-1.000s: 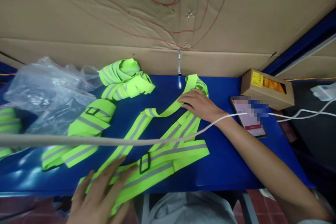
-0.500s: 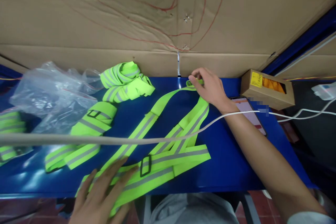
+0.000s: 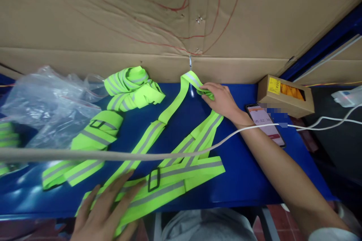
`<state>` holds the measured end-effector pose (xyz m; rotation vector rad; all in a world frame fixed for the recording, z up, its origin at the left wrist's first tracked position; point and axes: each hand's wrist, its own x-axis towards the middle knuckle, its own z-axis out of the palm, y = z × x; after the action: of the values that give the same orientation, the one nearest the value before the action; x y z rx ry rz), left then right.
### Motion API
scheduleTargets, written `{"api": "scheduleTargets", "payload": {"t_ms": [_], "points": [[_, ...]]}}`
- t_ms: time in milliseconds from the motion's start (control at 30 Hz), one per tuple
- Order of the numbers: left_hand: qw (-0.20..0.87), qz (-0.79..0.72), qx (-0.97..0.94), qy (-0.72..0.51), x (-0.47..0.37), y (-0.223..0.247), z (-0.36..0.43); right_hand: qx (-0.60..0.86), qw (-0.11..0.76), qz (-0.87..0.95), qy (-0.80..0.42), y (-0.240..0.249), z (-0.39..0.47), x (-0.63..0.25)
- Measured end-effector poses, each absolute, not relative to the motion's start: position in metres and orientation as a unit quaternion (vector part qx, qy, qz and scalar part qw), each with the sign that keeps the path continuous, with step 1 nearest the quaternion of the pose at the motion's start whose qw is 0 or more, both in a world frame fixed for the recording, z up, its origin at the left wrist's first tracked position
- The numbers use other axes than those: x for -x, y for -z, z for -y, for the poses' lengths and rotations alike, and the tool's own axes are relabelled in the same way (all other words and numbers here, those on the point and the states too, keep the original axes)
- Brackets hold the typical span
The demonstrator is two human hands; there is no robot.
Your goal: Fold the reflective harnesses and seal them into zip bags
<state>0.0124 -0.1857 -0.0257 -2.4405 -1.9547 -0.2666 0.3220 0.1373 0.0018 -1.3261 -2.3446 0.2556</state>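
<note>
A neon-yellow reflective strap harness (image 3: 177,192) with grey stripes and a black buckle (image 3: 154,179) lies spread across the blue table. My left hand (image 3: 106,209) rests on its near-left end, fingers spread over the webbing; the thumb is lower, by the near edge. At the far side my right hand (image 3: 221,99) is closed on a folded part of the strap, pinched between thumb and fingers. From that grip a strap loop (image 3: 193,78) arches up near the cardboard wall, then runs down toward my left hand.
Rolled reflective straps (image 3: 132,88) and a buckled bundle (image 3: 97,131) lie left, beside clear plastic bags (image 3: 53,99). A phone (image 3: 266,124) and a cardboard box (image 3: 285,96) with orange contents are on the right. A white cable (image 3: 181,155) crosses the view above the harness.
My right hand has shifted slightly, and the strap by it now bows up into a loop near the wall. My left hand stays on the near end. More of the phone shows.
</note>
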Motion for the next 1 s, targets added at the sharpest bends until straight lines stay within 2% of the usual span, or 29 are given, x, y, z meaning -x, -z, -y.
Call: {"api": "scheduleTargets", "payload": {"t_ms": [200, 267, 333, 433, 500, 567, 633, 767, 867, 1000], "points": [[0.042, 0.6, 0.797, 0.061, -0.005, 0.028, 0.184, 0.62, 0.199, 0.759, -0.002, -0.006, -0.141, -0.337], [0.05, 0.603, 0.794, 0.057, -0.004, 0.029, 0.183, 0.625, 0.213, 0.751, 0.02, -0.009, -0.141, -0.34], [0.052, 0.607, 0.79, 0.063, -0.004, 0.03, 0.182, 0.573, 0.253, 0.779, 0.026, -0.014, -0.134, -0.336], [0.055, 0.603, 0.793, 0.067, -0.004, 0.03, 0.182, 0.405, 0.295, 0.865, -0.035, -0.017, -0.102, -0.325], [0.058, 0.602, 0.794, 0.062, -0.004, 0.028, 0.181, 0.266, 0.236, 0.928, -0.109, -0.015, -0.066, -0.323], [0.055, 0.605, 0.793, 0.056, -0.006, 0.026, 0.181, 0.198, 0.169, 0.954, -0.147, -0.011, -0.026, -0.328], [0.051, 0.608, 0.79, 0.059, -0.009, 0.024, 0.18, 0.197, 0.116, 0.962, -0.151, -0.006, 0.009, -0.341], [0.059, 0.603, 0.792, 0.077, -0.014, 0.02, 0.175, 0.208, 0.08, 0.971, -0.088, 0.002, 0.042, -0.371], [0.069, 0.589, 0.801, 0.086, -0.016, 0.018, 0.172, 0.181, 0.092, 0.979, 0.003, 0.002, 0.039, -0.382], [0.056, 0.588, 0.803, 0.082, -0.019, 0.018, 0.173, 0.157, 0.139, 0.976, 0.062, -0.012, 0.016, -0.38]]}}
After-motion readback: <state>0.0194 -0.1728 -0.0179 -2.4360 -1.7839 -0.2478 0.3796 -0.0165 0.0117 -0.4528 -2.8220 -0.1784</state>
